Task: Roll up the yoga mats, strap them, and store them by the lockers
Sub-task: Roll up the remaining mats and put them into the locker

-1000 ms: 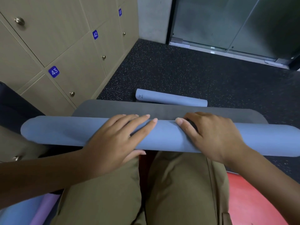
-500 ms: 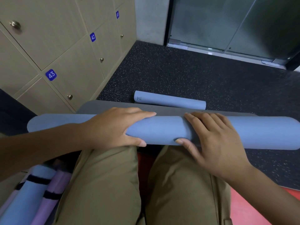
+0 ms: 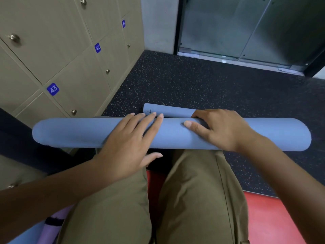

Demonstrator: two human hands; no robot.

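Nearly rolled: blue mat (image 3: 263, 134) across knees, near lockers (image 3: 73, 71); left hand (image 3: 130, 143) flat on roll, right hand (image 3: 219, 129) curled over far edge. Strapped mat (image 3: 52, 224) low left. Outstanding: strap, storage, small roll (image 3: 172, 110) beyond

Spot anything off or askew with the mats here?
Nothing damaged or spilled. The blue mat under both hands is nearly rolled, its ends even. One loose item: a small blue roll on the floor just beyond it, unstrapped as far as visible, while the purple mat at lower left carries a dark strap.
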